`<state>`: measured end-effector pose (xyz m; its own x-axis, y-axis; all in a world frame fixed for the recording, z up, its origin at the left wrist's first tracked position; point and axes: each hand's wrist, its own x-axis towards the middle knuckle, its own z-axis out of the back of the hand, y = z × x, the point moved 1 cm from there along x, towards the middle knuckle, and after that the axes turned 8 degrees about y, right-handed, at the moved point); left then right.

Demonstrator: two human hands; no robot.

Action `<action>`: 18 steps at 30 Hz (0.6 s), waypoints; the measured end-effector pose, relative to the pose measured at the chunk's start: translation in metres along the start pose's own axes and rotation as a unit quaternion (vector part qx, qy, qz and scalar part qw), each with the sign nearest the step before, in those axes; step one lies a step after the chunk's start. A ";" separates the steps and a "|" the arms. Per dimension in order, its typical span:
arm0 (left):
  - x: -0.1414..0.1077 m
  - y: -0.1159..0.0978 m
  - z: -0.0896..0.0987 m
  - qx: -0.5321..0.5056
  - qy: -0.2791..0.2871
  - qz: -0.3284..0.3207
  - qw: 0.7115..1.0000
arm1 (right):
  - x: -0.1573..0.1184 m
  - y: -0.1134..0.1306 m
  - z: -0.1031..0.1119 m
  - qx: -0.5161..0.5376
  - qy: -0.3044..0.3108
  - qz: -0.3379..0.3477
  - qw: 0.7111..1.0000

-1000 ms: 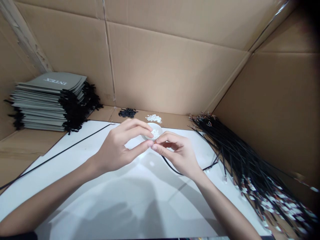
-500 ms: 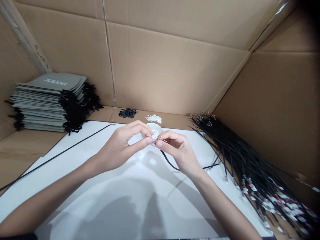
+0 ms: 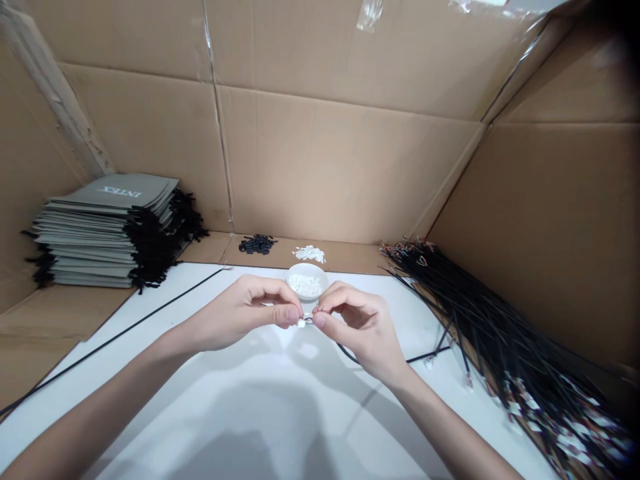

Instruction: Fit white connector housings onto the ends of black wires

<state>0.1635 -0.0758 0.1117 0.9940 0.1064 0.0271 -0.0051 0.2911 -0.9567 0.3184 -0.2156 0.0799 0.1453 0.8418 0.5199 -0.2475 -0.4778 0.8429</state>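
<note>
My left hand (image 3: 255, 313) pinches a small white connector (image 3: 301, 323) at its fingertips. Close beside it, my right hand (image 3: 363, 327) holds the thin stripped wires of a black cable (image 3: 423, 355) between thumb and fingers. The cable passes behind the right hand and comes out to its right on the white table (image 3: 280, 427). Whether a wire end sits inside the connector is too small to tell. Just beyond the fingertips stands a white bowl (image 3: 306, 268) with small white connectors in it.
Black sleeves (image 3: 257, 245) and small white pieces (image 3: 309, 253) lie in piles at the back. Grey INTEX sheets (image 3: 90, 247) with black fringes are stacked at left, near a single black cable (image 3: 145, 310). Bundled cables (image 3: 480, 320) lie along the right. Cardboard walls (image 3: 320, 167) enclose the table.
The view has tilted up, so everything appears lower. My hands have come away from in front of the bowl, and the white connector now shows at my left fingertips.
</note>
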 end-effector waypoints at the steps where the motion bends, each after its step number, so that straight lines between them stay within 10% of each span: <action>1: 0.000 0.000 0.000 -0.004 0.006 0.001 1.000 | 0.000 0.000 0.000 -0.012 -0.001 0.012 1.000; 18: -0.004 -0.004 -0.002 0.066 -0.028 -0.036 0.997 | -0.008 0.014 -0.001 -0.400 0.039 0.329 0.855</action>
<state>0.1602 -0.0795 0.1145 0.9845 0.1335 0.1134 0.0472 0.4212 -0.9057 0.3134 -0.2284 0.0872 -0.3338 0.4863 0.8075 -0.8310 -0.5562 -0.0086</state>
